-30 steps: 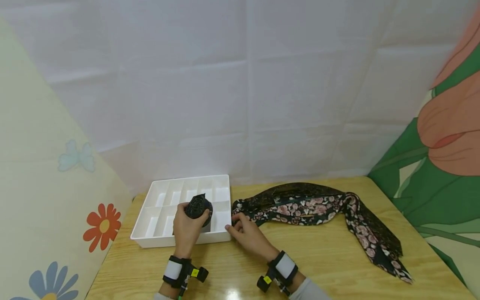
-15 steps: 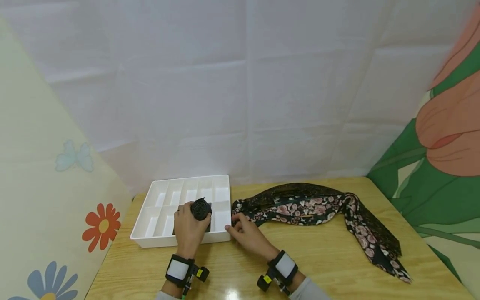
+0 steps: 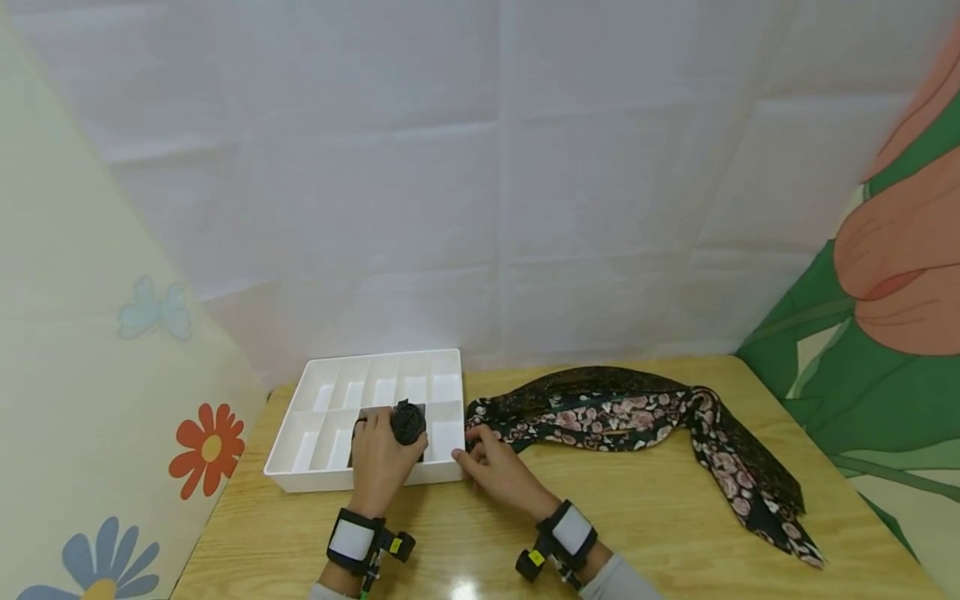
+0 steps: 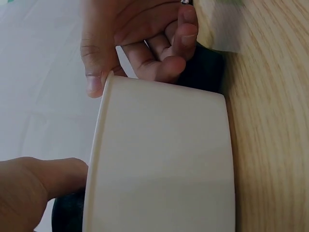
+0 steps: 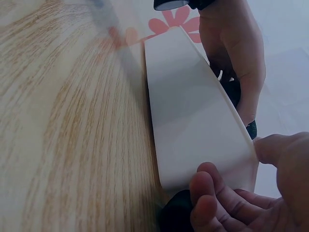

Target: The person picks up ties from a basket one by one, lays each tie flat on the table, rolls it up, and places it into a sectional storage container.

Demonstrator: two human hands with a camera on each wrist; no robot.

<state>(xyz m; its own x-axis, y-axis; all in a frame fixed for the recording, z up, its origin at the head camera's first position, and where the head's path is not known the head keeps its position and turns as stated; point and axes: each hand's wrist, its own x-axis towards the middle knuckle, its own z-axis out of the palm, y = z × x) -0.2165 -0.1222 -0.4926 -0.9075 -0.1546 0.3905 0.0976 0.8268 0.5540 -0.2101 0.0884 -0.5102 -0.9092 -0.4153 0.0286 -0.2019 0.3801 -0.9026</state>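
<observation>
A white divided tray (image 3: 315, 481) stands on the table's left side. My left hand (image 3: 381, 454) grips a rolled-up dark cloth (image 3: 408, 422) at one of the tray's front compartments; its lower part is hidden by the hand and the tray wall. In the left wrist view the thumb (image 4: 58, 176) lies against the dark roll (image 4: 68, 212). With the thumb at the rim and curled fingers along the outer side, my right hand (image 3: 504, 477) holds the tray's front right corner. Just beyond that hand begins a dark floral scarf (image 3: 633, 414), stretched out to the right.
Dark material (image 3: 419, 411) shows around the roll inside the tray; what it is I cannot tell. A white sheet (image 3: 600, 208) hangs behind the wooden table (image 3: 675, 517). Painted panels with flowers (image 3: 211, 448) flank both sides.
My left hand has lowered the dark roll slightly toward the front compartments and to the right. The right hand keeps its hold on the tray corner. The scarf lies as before.
</observation>
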